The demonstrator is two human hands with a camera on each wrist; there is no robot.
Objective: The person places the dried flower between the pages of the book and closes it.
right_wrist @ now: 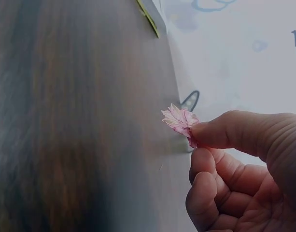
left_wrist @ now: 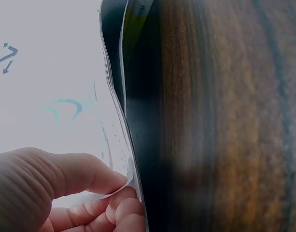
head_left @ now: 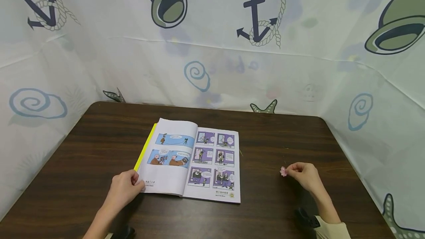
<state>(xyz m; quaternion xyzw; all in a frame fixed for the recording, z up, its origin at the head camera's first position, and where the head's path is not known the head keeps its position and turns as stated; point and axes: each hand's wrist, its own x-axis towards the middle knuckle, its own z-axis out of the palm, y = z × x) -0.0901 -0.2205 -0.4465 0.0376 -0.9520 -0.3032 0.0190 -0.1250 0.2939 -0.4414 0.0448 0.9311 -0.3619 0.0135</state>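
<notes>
An open comic book (head_left: 166, 180) lies on the dark wooden table, its left page in blue panels and its right page in purple ones. At its lower left corner my left hand (head_left: 125, 189) pinches the edge. The left wrist view shows the thumb (left_wrist: 97, 176) on top of a white page (left_wrist: 46, 121) and the fingers curled beneath it. To the right of the book, my right hand (head_left: 305, 175) pinches a small pink flower (head_left: 283, 171) between thumb and fingertips. Its pale, crinkled petals (right_wrist: 176, 120) stick out past the thumb in the right wrist view.
A yellow cover edge (head_left: 146, 146) shows along the book's left side. Behind and beside the table (head_left: 265, 132) hangs a white cloth (head_left: 225, 73) printed with anchors, spirals and starfish. A dark band (head_left: 307, 217) sits at my right wrist.
</notes>
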